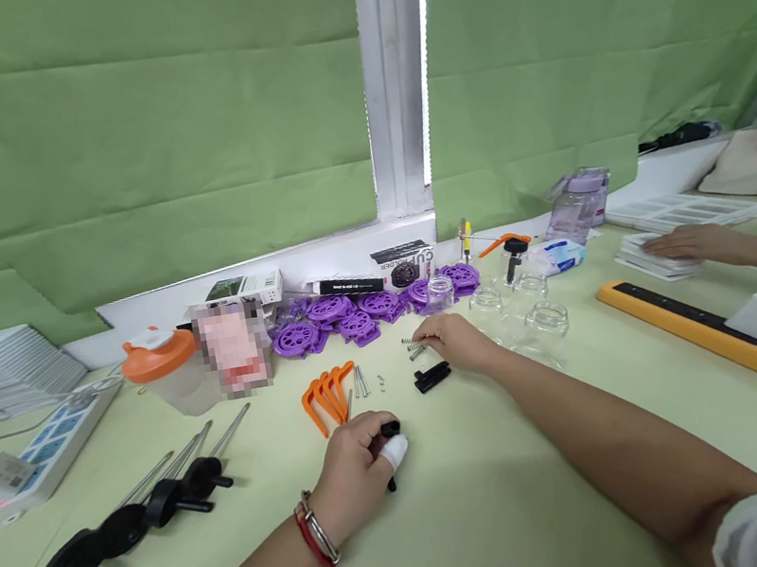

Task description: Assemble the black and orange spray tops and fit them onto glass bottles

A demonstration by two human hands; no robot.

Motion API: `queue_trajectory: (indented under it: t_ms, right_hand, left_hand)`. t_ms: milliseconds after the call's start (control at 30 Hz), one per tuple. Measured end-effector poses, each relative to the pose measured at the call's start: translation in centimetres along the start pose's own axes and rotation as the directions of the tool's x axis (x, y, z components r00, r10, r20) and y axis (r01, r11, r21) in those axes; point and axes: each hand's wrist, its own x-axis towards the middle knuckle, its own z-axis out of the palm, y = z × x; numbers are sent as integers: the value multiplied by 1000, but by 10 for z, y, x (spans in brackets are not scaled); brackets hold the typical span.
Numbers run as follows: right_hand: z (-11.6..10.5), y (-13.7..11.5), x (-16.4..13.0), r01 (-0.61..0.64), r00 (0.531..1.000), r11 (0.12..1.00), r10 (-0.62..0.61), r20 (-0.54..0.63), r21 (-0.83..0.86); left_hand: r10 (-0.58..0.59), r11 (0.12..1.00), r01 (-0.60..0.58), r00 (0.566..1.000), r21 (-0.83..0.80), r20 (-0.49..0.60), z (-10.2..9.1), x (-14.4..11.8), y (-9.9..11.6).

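My left hand is closed around a small black plastic part, mostly hidden by the fingers; a white wrap covers the thumb. Farther forward, my right hand pinches at the end of several small metal springs lying on the table. Just below those fingers rests a black plastic piece. Several orange handles lie between the hands and the purple parts, with metal pins and tiny metal bits beside them.
Black knobs with metal shafts lie at left. Purple wheel-shaped parts line the back. Glass jars stand beyond my right forearm, near a yellow power strip. An orange-lidded cup is at left. Another person's hand touches white sheets.
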Motion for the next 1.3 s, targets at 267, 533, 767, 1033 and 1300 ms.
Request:
queue_trajectory:
  t_ms: [267,533,767,1033,1300]
  right_hand:
    - [17,13,2,111,983,980,-83,166,-167]
    - [12,9,2,85,982,978,-50,182,-191]
    - [0,-46,-14,74,995,925,-95,39,373]
    - [11,-86,-35,-23,979,693,-131,158,720]
    - [8,-84,-37,-1,971,744,-159,179,668]
  left_hand:
    - [-9,1000,9,1000,16,2,1,-1,0]
    - [5,1000,-5,1000,-4,-11,0,0,1]
    - [11,1000,-11,1000,-11,-12,-1,1,1]
    - [24,1000,-24,1000,8,-14,0,1,0]
    - [38,999,-38,999,-18,-5,0,1,-2]
